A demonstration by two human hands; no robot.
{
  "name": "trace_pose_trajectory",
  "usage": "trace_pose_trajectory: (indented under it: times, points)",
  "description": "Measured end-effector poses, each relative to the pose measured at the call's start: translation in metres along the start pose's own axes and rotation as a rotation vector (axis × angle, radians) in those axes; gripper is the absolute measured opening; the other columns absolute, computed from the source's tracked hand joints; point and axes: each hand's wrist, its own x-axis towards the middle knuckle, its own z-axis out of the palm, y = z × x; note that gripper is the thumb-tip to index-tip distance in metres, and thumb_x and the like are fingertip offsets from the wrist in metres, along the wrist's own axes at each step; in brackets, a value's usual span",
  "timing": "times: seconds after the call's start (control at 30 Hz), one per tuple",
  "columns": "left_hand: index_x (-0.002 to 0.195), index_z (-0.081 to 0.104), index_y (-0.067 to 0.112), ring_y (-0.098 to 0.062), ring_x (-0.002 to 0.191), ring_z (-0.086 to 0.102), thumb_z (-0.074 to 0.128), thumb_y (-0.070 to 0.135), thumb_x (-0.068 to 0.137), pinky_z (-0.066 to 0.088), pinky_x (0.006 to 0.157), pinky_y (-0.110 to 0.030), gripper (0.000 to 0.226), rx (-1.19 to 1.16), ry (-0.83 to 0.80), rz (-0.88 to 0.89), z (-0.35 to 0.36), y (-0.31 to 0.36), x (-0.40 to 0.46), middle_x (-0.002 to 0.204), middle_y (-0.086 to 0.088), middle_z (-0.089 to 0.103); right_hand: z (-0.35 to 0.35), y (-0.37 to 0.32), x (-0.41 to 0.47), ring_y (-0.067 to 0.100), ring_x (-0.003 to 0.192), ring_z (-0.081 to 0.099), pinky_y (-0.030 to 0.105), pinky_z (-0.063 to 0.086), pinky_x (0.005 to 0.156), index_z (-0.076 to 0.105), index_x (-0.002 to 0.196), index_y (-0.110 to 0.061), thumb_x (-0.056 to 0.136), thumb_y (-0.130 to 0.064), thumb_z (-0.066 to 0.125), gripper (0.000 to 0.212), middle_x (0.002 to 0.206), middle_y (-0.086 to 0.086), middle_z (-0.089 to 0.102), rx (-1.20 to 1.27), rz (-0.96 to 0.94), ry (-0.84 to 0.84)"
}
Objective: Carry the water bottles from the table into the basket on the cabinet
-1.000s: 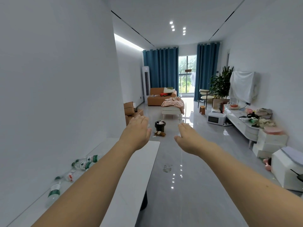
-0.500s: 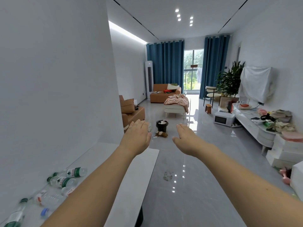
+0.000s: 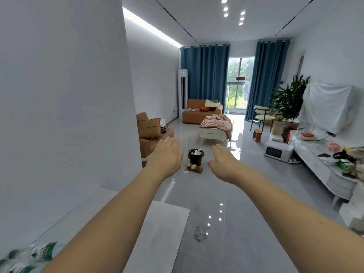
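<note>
**Both hands out front, bottles low at the left**

Both arms stretch forward, palms down, nothing held. The left hand (image 3: 166, 157) is flat, fingers straight and together, its grip released. The right hand (image 3: 223, 161) matches it, fingers straight, thumb out to the side, grip released too, with a gap between the two hands.

The bottles (image 3: 29, 257) lie on their sides on the white tabletop (image 3: 157, 229), well behind and below the left hand, out to the left of that forearm, right at the bottom corner of the view. They have green labels and are blurred; how many there are I cannot tell.

Beyond the fingertips, between the two hands, a black bin (image 3: 196, 156) stands on the grey floor with a brown soft toy (image 3: 194, 168) just in front of it. Far off to the right of the right hand runs a long white cabinet (image 3: 323, 170) cluttered with things. No basket can be made out on it.
</note>
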Motion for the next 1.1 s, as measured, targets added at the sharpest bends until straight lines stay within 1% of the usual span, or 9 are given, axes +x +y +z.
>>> trace_pose_trajectory:
  times: [0.23,0.3,0.37,0.5,0.6,0.67,0.87,1.0,1.1]
  points:
    - [0.141,0.043,0.007,-0.028,0.131,0.039,0.039,0.033,0.102,0.029,0.110,-0.040,0.047,0.096,0.012,-0.186,0.002,-0.062,0.009,0.144,-0.011,0.046,0.035,-0.038,0.083,0.031,0.133,0.035,0.038,0.030,0.108,0.040,0.135,-0.004,0.096,-0.027,0.044,0.045,0.140,0.014,0.040,0.043,-0.152,-0.083]
    - [0.143,0.041,0.006,-0.028,0.132,0.038,0.037,0.033,0.102,0.027,0.112,-0.040,0.048,0.129,0.012,-0.257,-0.005,-0.085,0.001,0.146,-0.012,0.044,0.045,-0.058,0.100,0.030,0.138,0.029,0.040,0.025,0.112,0.035,0.141,-0.004,0.097,-0.028,0.043,0.050,0.149,0.014,0.034,0.043,-0.219,-0.117]
    - [0.148,0.033,0.006,-0.027,0.140,0.030,0.034,0.033,0.103,0.020,0.118,-0.041,0.052,0.147,0.007,-0.352,-0.014,-0.109,-0.012,0.153,-0.011,0.036,0.054,-0.082,0.113,0.029,0.143,0.021,0.040,0.019,0.115,0.028,0.146,-0.004,0.099,-0.029,0.041,0.055,0.155,0.015,0.025,0.052,-0.303,-0.151]
    - [0.151,0.026,0.003,-0.027,0.146,0.018,0.031,0.032,0.105,0.011,0.120,-0.041,0.054,0.211,0.009,-0.540,-0.037,-0.151,-0.054,0.158,-0.012,0.027,0.079,-0.145,0.125,0.030,0.142,0.021,0.041,0.018,0.117,0.025,0.148,-0.004,0.100,-0.029,0.039,0.056,0.155,0.015,0.025,0.093,-0.513,-0.237]
    - [0.151,0.026,0.003,-0.028,0.146,0.018,0.031,0.032,0.105,0.012,0.119,-0.041,0.055,0.273,0.020,-0.687,-0.058,-0.175,-0.099,0.158,-0.013,0.027,0.101,-0.196,0.118,0.024,0.148,0.004,0.037,0.007,0.120,0.008,0.153,-0.004,0.102,-0.032,0.033,0.063,0.162,0.012,0.005,0.085,-0.654,-0.324]
    - [0.151,0.025,0.002,-0.027,0.146,0.017,0.031,0.032,0.105,0.010,0.119,-0.041,0.055,0.306,0.009,-0.793,-0.072,-0.186,-0.135,0.158,-0.013,0.026,0.116,-0.228,0.106,0.021,0.149,-0.002,0.035,0.003,0.120,0.003,0.153,-0.007,0.103,-0.033,0.031,0.064,0.163,0.009,-0.002,0.102,-0.745,-0.379]
    - [0.151,0.025,0.001,-0.028,0.146,0.020,0.032,0.031,0.105,0.011,0.119,-0.040,0.055,0.387,-0.026,-1.109,-0.099,-0.201,-0.239,0.157,-0.015,0.028,0.154,-0.302,0.064,0.022,0.149,-0.003,0.033,0.001,0.118,0.003,0.153,-0.006,0.103,-0.030,0.031,0.062,0.162,0.010,-0.002,0.146,-0.987,-0.506]
    - [0.149,0.028,0.000,-0.026,0.142,0.026,0.034,0.030,0.104,0.014,0.116,-0.037,0.054,0.424,-0.012,-1.199,-0.103,-0.208,-0.271,0.155,-0.015,0.032,0.184,-0.330,0.049,0.022,0.149,-0.002,0.034,0.002,0.119,0.005,0.153,-0.005,0.103,-0.029,0.032,0.062,0.162,0.011,0.000,0.152,-1.059,-0.588]
    - [0.150,0.027,0.001,-0.026,0.143,0.026,0.036,0.030,0.104,0.016,0.116,-0.035,0.055,0.352,-0.001,-1.244,-0.094,-0.220,-0.286,0.157,-0.015,0.029,0.213,-0.349,0.044,0.021,0.149,0.000,0.034,0.004,0.118,0.006,0.153,-0.006,0.102,-0.029,0.034,0.063,0.162,0.010,0.001,0.168,-1.052,-0.668]
